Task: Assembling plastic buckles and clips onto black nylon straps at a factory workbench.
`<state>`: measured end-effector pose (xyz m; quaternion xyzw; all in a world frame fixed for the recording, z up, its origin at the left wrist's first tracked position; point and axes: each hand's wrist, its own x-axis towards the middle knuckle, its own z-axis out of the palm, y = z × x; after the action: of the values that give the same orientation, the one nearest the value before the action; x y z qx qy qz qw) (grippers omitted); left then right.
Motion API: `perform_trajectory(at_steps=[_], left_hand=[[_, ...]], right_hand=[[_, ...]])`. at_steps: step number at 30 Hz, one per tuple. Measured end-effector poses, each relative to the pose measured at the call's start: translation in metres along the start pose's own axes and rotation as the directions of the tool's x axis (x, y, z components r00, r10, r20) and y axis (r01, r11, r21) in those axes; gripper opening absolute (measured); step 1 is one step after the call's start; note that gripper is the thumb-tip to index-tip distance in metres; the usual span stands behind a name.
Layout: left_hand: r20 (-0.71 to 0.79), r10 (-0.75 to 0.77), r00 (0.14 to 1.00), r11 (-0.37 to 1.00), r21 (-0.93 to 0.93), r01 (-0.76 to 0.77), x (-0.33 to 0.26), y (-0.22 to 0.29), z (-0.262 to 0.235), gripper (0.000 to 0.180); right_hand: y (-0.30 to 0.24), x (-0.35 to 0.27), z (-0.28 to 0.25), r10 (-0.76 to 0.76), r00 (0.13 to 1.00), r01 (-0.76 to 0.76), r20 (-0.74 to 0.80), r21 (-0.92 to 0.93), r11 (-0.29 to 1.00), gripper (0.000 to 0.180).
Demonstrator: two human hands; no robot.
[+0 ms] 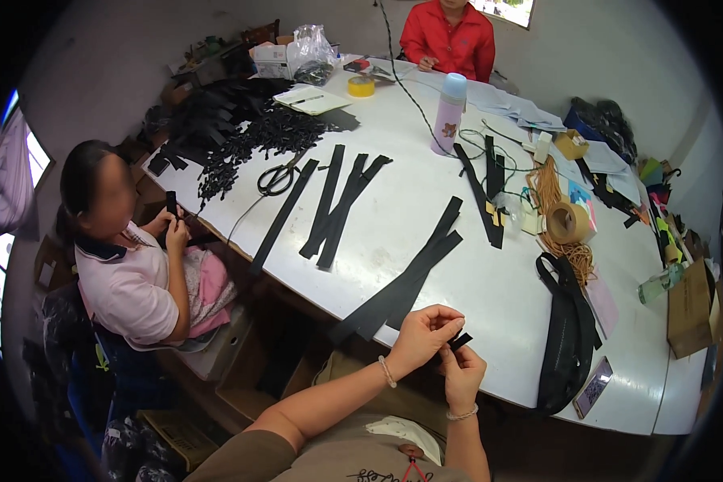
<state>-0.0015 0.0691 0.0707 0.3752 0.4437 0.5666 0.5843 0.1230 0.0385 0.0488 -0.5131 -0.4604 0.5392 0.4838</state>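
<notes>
Left hand [424, 331]: raised just off the near table edge, fingers curled shut, fingertips pinching one end of the small black strap piece [459, 341]; bead bracelet on wrist.
Right hand [463, 376]: just below and touching the left, fingers closed, gripping the same piece from underneath; bracelet on wrist too.
Small black strap piece: short, dark, sticks out to the right between both hands, over the table's near rim.
Long black straps [410, 281]: a crossed pair lying flat on the table just beyond the hands, running up toward the centre.
More straps [335, 205]: several laid side by side, further left on the table.
Scissors [278, 177]: black handles, beside those straps.
Table [426, 201]: white, rounded, cluttered.
Black bag [569, 341]: right of the hands, near the rim, a phone [593, 387] just beside it.
Tape roll [568, 222]: brown, right side, on tan cord.
Bottle [449, 114]: pale lilac, upright, far centre.
Person at left [132, 273]: seated, pink-white shirt, both hands on a small black piece.
Person at far end [450, 36]: red top, seated at the table.
</notes>
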Motion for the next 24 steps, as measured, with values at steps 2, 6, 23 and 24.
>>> perform_trajectory(at_steps=[2, 6, 23, 24], left_hand=[[-0.064, 0.054, 0.996, 0.998, -0.013, -0.055, 0.013, 0.007, -0.008, 0.012], [-0.281, 0.071, 0.957, 0.988, -0.109, -0.105, 0.054, 0.039, -0.062, 0.015], [-0.503, 0.174, 0.846, 0.947, -0.15, -0.284, 0.164, 0.099, -0.271, 0.023], [-0.506, 0.207, 0.837, 0.961, -0.057, -0.272, 0.168, 0.102, -0.27, 0.025]], right_hand=[[0.001, 0.005, -0.008, -0.025, 1.0, 0.025, -0.001, -0.004, 1.0, 0.012], [0.007, 0.017, -0.019, -0.139, 0.981, 0.138, -0.137, -0.021, 0.99, 0.018], [0.026, 0.026, -0.026, -0.209, 0.96, 0.164, -0.188, -0.229, 0.96, 0.013], [0.023, 0.025, -0.026, -0.209, 0.962, 0.161, -0.175, -0.254, 0.954, 0.012]])
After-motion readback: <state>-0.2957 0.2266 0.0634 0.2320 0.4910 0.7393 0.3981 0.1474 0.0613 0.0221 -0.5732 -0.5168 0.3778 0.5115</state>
